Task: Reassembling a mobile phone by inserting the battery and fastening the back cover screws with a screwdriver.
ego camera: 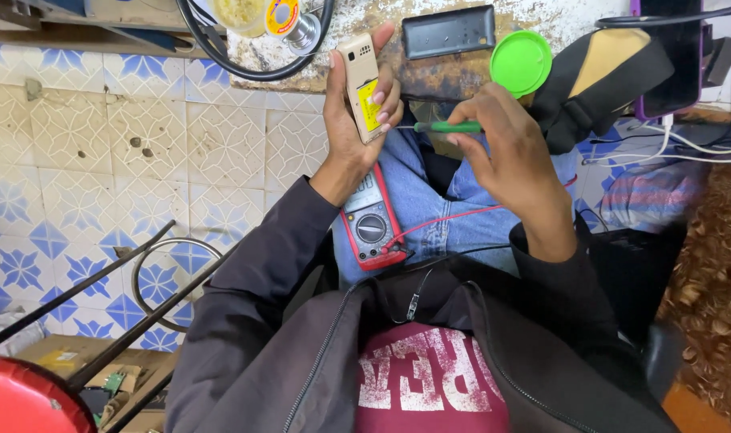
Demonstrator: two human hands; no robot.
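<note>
Left hand [351,120] closed round a beige phone [362,87] held upright above the lap, long axis vertical, right hand [510,156] gripping a green screwdriver [448,127], lying horizontal, tip pointing at the phone, red multimeter [372,218] on the lap

Left hand [356,120] raised above the lap, palm toward the camera, fingers curled around a slim cream-coloured phone [360,84] — thumb along its far edge, fingertips over its near face. Right hand [506,152] just right of that phone, wrist bent, fingers pinched on a green-handled screwdriver [450,127] pointed at the phone's lower end. Both forearms in dark sleeves — elbows bent, drawn close to the torso.
</note>
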